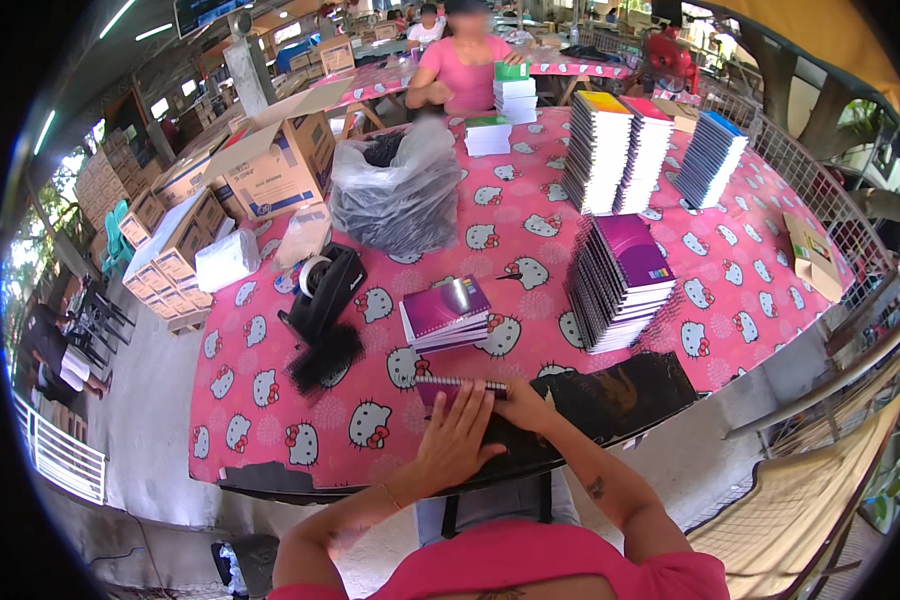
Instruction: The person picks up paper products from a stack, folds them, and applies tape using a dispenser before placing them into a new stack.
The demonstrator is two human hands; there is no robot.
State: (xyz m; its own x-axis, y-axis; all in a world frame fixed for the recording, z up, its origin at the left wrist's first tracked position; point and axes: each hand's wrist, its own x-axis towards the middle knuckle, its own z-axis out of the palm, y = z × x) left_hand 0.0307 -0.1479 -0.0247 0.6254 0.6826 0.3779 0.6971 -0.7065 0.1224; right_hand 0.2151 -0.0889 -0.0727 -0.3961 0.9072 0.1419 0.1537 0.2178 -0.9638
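While the left hand (453, 437) lies flat on a purple notebook (430, 393) at the bench's near edge (625, 395) and the right hand (524, 407), grip unclear, meets its right end, uneven pressure could bend the spiral (454, 381).

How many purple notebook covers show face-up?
3: atop the tall spiral-bound stack, atop the low pile, and on the notebook under the left hand. Others may be hidden beneath.

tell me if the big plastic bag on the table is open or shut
Open: the plastic bag has its mouth spread at the top, and dark stuff shows inside it.
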